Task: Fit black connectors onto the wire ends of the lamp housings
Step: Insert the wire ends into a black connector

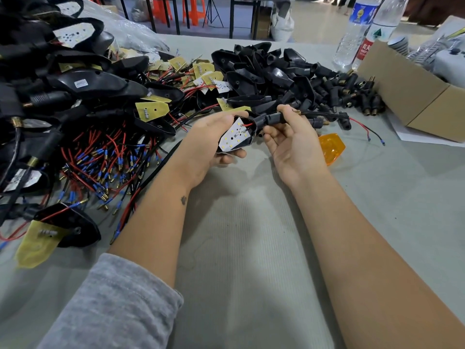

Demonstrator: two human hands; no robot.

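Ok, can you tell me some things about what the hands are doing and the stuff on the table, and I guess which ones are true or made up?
1. The left hand holds a lamp housing with a white LED board facing up. True.
2. The right hand is flat on the table, holding nothing. False: its fingers grip a black connector at the housing's end.
3. An orange lens lies on the table beside the right hand. True.
4. The cardboard box is on the person's left. False: it is on the right.
5. Two plastic bottles stand at the far right. True.
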